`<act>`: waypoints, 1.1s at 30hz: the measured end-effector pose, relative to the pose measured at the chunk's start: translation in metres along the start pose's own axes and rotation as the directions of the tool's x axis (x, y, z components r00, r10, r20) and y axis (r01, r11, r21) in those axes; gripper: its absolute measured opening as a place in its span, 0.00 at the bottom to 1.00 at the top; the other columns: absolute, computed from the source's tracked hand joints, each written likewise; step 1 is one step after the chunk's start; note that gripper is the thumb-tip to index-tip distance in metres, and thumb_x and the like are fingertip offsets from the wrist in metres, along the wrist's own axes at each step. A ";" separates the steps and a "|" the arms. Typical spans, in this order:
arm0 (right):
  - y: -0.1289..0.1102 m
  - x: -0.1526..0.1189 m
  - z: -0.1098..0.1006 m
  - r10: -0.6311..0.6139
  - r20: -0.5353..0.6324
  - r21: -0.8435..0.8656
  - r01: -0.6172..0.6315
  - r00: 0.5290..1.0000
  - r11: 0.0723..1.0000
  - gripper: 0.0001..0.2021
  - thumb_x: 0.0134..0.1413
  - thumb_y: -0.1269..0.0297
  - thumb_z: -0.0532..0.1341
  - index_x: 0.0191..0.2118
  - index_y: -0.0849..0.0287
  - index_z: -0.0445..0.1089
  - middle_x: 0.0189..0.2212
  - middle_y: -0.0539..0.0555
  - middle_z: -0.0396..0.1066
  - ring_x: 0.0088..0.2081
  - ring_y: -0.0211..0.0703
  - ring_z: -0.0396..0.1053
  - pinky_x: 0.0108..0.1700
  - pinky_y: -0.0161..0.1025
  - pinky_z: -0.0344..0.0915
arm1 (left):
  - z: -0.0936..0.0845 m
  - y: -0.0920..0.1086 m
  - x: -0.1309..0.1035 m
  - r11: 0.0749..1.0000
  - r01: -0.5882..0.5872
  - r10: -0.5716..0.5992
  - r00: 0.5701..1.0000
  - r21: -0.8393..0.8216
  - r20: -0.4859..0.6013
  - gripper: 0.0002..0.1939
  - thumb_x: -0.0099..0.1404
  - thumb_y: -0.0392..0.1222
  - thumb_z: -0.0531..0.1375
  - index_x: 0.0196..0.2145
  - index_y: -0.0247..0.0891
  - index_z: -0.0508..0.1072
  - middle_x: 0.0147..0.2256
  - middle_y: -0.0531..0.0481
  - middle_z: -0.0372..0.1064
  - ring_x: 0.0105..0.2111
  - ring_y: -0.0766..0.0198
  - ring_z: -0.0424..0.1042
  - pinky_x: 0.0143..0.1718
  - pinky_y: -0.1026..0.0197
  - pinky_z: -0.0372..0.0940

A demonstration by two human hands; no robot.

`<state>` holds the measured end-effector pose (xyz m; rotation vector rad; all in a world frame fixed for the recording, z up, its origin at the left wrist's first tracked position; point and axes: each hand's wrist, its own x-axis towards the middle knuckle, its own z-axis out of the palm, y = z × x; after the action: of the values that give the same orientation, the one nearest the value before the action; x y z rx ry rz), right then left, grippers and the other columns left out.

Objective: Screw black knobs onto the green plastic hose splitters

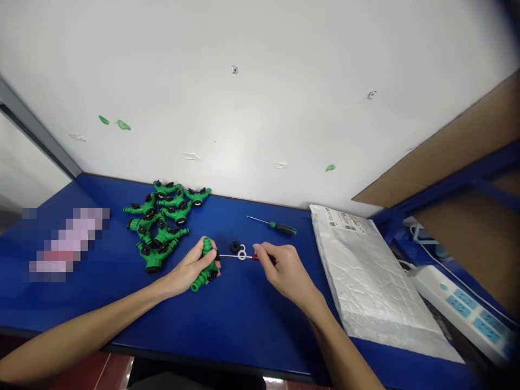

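Note:
My left hand is wrapped round a green two-way hose splitter with black valve levers, its black collar facing right. In my right hand is a screwdriver with a red handle, held level. Its thin shaft points left and the tip meets the black collar; whether it sits inside cannot be made out. Just behind the shaft, between my hands, lie a small black ring-shaped part and white rings. Several more green hose splitters are grouped on the blue table to the left.
A second screwdriver with a green and black handle lies behind my right hand. On the right is a white padded mailer, with a power strip beyond it. A blurred pinkish item is at far left. The white wall bounds the blue table.

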<state>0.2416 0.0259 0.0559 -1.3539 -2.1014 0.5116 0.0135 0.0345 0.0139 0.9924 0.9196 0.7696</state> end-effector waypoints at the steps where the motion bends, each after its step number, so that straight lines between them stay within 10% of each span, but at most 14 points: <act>1: 0.000 0.000 0.000 -0.008 -0.008 0.034 0.009 1.000 0.999 0.19 0.67 0.60 0.52 0.24 0.57 0.65 0.16 0.46 0.60 0.17 0.35 0.58 0.23 0.35 0.55 | 0.000 -0.001 0.000 1.000 -0.001 0.001 1.000 -0.008 -0.002 0.21 0.60 0.60 0.62 0.37 0.41 0.62 0.28 0.53 0.69 0.28 0.63 0.73 0.23 0.65 0.63; 6: 0.001 -0.003 0.006 0.022 -0.066 0.334 0.002 0.998 0.943 0.07 0.62 0.60 0.59 0.36 0.57 0.68 0.29 0.52 0.72 0.27 0.40 0.71 0.29 0.34 0.65 | 0.000 -0.004 0.000 0.999 -0.005 0.005 1.000 -0.035 -0.011 0.21 0.61 0.59 0.62 0.37 0.42 0.61 0.28 0.54 0.68 0.27 0.63 0.72 0.22 0.65 0.63; 12: -0.001 -0.003 -0.001 0.103 0.088 0.029 -0.106 0.991 0.994 0.21 0.68 0.58 0.51 0.23 0.57 0.65 0.14 0.46 0.59 0.17 0.36 0.59 0.23 0.36 0.55 | 0.000 -0.003 -0.001 0.999 -0.016 0.014 0.999 -0.043 -0.029 0.22 0.60 0.60 0.62 0.37 0.42 0.61 0.28 0.55 0.68 0.27 0.64 0.72 0.22 0.65 0.62; 19: -0.005 -0.004 0.000 0.014 0.042 0.237 -0.023 0.999 0.971 0.06 0.63 0.60 0.57 0.40 0.57 0.66 0.30 0.51 0.73 0.28 0.40 0.70 0.29 0.34 0.64 | -0.001 -0.004 -0.001 1.000 -0.002 0.001 1.000 -0.026 -0.029 0.23 0.60 0.62 0.61 0.38 0.42 0.59 0.28 0.56 0.67 0.27 0.65 0.71 0.23 0.66 0.62; 24: -0.005 -0.004 -0.006 0.136 0.167 -0.022 -0.134 0.977 0.991 0.22 0.68 0.56 0.50 0.22 0.58 0.64 0.14 0.46 0.58 0.18 0.36 0.58 0.27 0.36 0.57 | 0.001 -0.002 -0.003 0.999 0.033 -0.033 0.999 0.010 0.007 0.24 0.60 0.62 0.62 0.38 0.41 0.60 0.28 0.54 0.68 0.28 0.64 0.72 0.23 0.66 0.62; 30: -0.004 -0.004 -0.001 0.081 0.040 0.264 -0.088 0.996 0.961 0.10 0.60 0.57 0.61 0.33 0.57 0.65 0.27 0.50 0.69 0.27 0.39 0.67 0.29 0.34 0.62 | -0.001 -0.005 -0.003 1.000 0.026 -0.026 1.000 0.015 0.010 0.24 0.61 0.63 0.60 0.38 0.41 0.59 0.29 0.55 0.68 0.28 0.65 0.71 0.23 0.66 0.62; 33: -0.001 -0.003 0.000 0.162 0.088 0.145 -0.173 0.983 0.974 0.16 0.64 0.55 0.55 0.27 0.57 0.64 0.19 0.48 0.63 0.23 0.39 0.64 0.28 0.35 0.59 | -0.002 -0.006 -0.002 1.000 0.022 -0.022 1.000 0.013 0.016 0.22 0.62 0.62 0.60 0.38 0.41 0.59 0.29 0.55 0.68 0.28 0.66 0.71 0.24 0.66 0.62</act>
<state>0.2423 0.0223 0.0559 -1.4501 -1.9719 0.7886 0.0118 0.0312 0.0084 0.9975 0.9208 0.7369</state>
